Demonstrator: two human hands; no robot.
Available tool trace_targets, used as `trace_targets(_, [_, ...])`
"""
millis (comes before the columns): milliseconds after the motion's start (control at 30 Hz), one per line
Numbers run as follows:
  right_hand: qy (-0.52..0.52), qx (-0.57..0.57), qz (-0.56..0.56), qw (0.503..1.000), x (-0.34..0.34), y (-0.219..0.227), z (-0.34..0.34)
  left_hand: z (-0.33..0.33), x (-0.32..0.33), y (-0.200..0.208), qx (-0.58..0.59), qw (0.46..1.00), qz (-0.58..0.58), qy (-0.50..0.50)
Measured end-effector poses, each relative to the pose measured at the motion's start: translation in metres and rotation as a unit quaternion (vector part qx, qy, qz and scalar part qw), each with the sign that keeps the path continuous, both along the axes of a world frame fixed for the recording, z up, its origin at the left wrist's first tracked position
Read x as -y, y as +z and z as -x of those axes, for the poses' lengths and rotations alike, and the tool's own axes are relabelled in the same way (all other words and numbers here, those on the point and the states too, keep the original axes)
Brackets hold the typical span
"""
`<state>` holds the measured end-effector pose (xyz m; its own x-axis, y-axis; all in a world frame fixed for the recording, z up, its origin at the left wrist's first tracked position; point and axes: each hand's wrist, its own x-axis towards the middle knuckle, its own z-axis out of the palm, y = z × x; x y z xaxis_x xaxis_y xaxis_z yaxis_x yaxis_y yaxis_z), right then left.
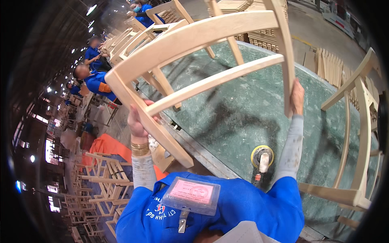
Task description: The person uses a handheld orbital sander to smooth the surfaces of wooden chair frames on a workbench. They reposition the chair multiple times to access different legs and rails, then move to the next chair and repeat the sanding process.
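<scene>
A pale, unfinished wooden chair frame [194,34] is raised in front of me above a green-topped worktable [239,109]. It has a wide curved rail and a narrower crosspiece [219,79] joining two legs. My left hand [137,121] is closed around the left leg, just by the crosspiece joint. On the other side, my right hand [298,97] grips the lower part of the right leg, its fingers partly hidden behind the wood. An air sander [262,160] with a round, yellow-edged pad rests on the table near my right forearm.
Another wooden chair frame [360,133] stands at the table's right side. More chair frames [129,38] line the far left, where people in blue work. Stacked wooden parts [263,38] lie beyond the table. Many frames [101,178] stand on the floor at lower left, beside an orange sheet [107,148].
</scene>
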<state>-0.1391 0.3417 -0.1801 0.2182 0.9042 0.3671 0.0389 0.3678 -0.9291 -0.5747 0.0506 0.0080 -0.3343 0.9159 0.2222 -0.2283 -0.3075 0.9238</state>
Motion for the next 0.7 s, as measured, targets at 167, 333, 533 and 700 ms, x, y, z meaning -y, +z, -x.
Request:
trace_targets(167, [-0.048,-0.021,0.049,0.997,0.088,0.088,-0.031,0.016,-0.030,0.021,0.043,0.991,0.022,-0.122])
trace_targets(333, [-0.172,0.114,0.000,0.978,0.125,0.093,-0.034,0.049,-0.099,0.034,0.026,0.985,0.052,-0.164])
trace_targets(533, [-0.226,0.156,0.004,0.962,0.161,0.080,-0.001,0.076,-0.131,0.034,0.015,0.982,0.059,-0.180])
trace_targets(700, [-0.282,0.116,0.032,0.952,0.206,-0.001,-0.020,0.075,-0.141,0.037,0.028,0.979,0.052,-0.193])
